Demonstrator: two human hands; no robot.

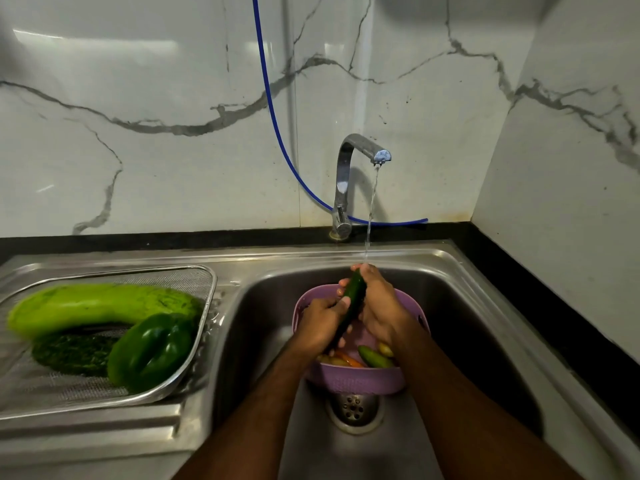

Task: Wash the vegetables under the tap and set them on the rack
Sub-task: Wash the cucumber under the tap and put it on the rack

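Both my hands hold a dark green cucumber [354, 301] over the sink, under the running tap [360, 151]. My left hand [320, 322] grips its lower part and my right hand [379, 304] wraps its upper end, where the water lands. Below them a purple colander [360, 379] sits in the sink basin [263, 313] with a small green cucumber [374, 356], something orange and yellowish pieces inside. On the left, the metal mesh rack [145, 393] carries a long pale green gourd [93, 308], a dark bumpy gourd [72, 353] and a green bell pepper [152, 351].
A blue hose [273, 109] hangs down the marble wall and ends behind the tap. The drain [353, 408] lies just in front of the colander. A black counter strip [554, 320] runs along the sink's right side, next to the side wall.
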